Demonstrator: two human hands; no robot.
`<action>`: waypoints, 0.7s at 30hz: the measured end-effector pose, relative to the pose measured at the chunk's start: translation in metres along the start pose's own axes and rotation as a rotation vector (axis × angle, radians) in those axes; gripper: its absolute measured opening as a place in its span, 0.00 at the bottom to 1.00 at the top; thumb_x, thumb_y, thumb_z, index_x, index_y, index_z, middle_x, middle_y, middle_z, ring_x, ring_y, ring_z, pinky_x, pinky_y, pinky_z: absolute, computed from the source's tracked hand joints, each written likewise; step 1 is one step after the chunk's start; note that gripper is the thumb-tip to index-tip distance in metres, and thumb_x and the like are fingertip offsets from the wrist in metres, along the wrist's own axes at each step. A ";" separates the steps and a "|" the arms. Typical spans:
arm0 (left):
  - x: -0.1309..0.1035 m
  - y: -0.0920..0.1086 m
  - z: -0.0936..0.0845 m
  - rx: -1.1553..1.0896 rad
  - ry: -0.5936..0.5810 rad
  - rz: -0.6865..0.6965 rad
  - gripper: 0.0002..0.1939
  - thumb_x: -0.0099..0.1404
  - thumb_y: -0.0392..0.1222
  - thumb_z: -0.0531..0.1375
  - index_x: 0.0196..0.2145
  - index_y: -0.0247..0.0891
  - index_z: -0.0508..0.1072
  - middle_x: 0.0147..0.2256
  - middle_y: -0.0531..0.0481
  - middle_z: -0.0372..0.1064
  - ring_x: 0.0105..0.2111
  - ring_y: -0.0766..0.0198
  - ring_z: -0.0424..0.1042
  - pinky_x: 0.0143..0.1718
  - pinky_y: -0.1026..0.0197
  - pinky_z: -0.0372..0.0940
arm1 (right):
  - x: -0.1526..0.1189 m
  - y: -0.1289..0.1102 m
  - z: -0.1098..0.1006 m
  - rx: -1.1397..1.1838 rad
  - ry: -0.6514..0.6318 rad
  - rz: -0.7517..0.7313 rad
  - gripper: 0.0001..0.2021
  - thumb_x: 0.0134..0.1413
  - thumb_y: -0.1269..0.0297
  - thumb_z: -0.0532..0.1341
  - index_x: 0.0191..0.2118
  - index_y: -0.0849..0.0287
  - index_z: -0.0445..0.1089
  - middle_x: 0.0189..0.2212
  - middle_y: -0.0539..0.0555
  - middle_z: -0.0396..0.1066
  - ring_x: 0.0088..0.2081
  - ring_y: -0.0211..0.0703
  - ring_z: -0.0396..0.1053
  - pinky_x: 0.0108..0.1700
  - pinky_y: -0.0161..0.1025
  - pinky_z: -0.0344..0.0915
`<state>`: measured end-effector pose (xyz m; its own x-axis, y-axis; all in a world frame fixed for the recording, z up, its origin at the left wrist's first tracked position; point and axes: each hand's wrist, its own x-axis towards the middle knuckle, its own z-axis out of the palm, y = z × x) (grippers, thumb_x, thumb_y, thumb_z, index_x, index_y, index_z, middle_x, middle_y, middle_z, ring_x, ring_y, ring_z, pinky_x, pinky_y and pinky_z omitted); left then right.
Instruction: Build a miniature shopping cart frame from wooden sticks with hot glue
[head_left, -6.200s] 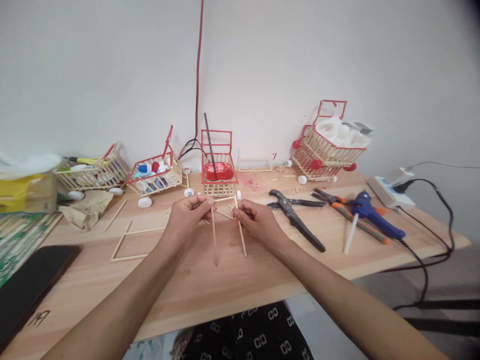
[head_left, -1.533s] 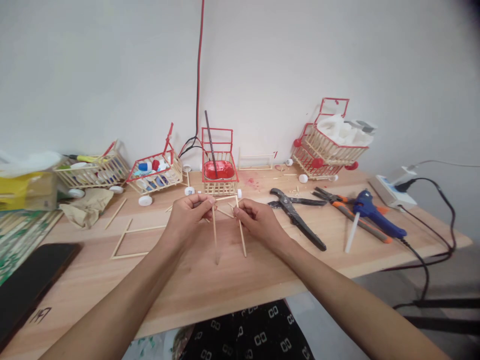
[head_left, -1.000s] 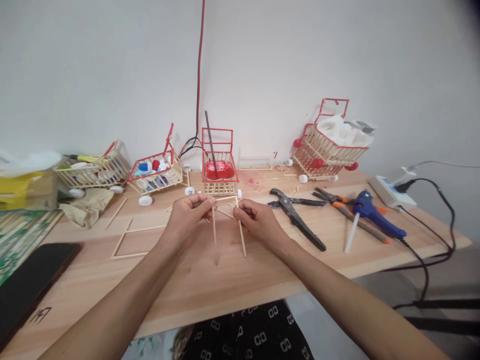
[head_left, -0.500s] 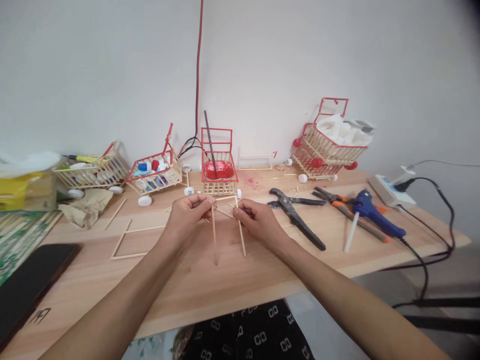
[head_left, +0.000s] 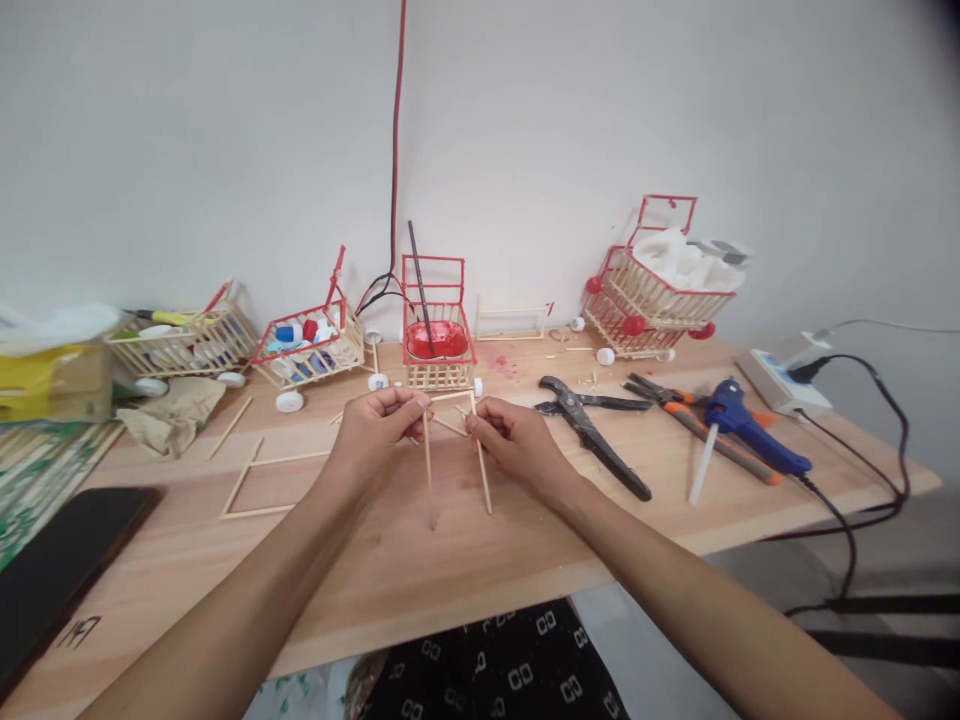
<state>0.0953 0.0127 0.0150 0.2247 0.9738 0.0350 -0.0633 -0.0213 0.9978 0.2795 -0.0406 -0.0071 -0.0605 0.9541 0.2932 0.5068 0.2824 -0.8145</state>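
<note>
Between my two hands is a three-sided frame of thin wooden sticks point(head_left: 484, 470), its crosspiece at the far end and two legs pointing toward me. My left hand point(head_left: 379, 425) pinches the left corner between thumb and fingers. At the right corner, my right hand point(head_left: 514, 435) grips the other leg just below the joint. Another stick frame point(head_left: 238, 490) lies on the table to the left, partly hidden by my left forearm. Straight behind my hands stands a small stick cart point(head_left: 435, 375) with red edges, holding a red paint container point(head_left: 437, 340) and a brush point(head_left: 420, 285).
Cutting pliers point(head_left: 592, 435), orange-handled pliers point(head_left: 712, 440), a blue glue gun point(head_left: 757, 425) and a power strip point(head_left: 784, 383) lie to the right. More carts point(head_left: 660, 290) line the wall. A phone point(head_left: 67, 570) and crumpled paper point(head_left: 172, 410) are on the left.
</note>
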 end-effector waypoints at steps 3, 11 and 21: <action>0.000 0.000 0.000 -0.005 0.003 -0.002 0.11 0.50 0.45 0.68 0.27 0.34 0.76 0.21 0.54 0.68 0.21 0.70 0.65 0.26 0.66 0.63 | 0.000 -0.001 0.000 -0.005 0.001 0.002 0.13 0.60 0.61 0.54 0.25 0.58 0.62 0.20 0.46 0.60 0.24 0.35 0.56 0.28 0.34 0.51; 0.000 0.000 -0.001 -0.005 -0.013 -0.005 0.11 0.51 0.45 0.67 0.27 0.34 0.75 0.21 0.54 0.68 0.21 0.71 0.65 0.26 0.67 0.62 | 0.000 -0.003 0.000 0.000 0.007 0.008 0.13 0.60 0.61 0.54 0.25 0.58 0.62 0.20 0.46 0.59 0.24 0.35 0.55 0.28 0.33 0.51; 0.000 0.000 0.000 -0.010 -0.009 -0.012 0.12 0.49 0.46 0.68 0.27 0.34 0.75 0.21 0.54 0.68 0.21 0.71 0.64 0.26 0.66 0.62 | 0.001 -0.003 0.000 0.019 0.001 0.017 0.12 0.60 0.61 0.54 0.26 0.58 0.63 0.20 0.46 0.59 0.23 0.34 0.55 0.28 0.33 0.51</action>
<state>0.0955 0.0127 0.0152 0.2338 0.9720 0.0237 -0.0706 -0.0073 0.9975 0.2779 -0.0408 -0.0042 -0.0512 0.9588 0.2793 0.4916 0.2676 -0.8287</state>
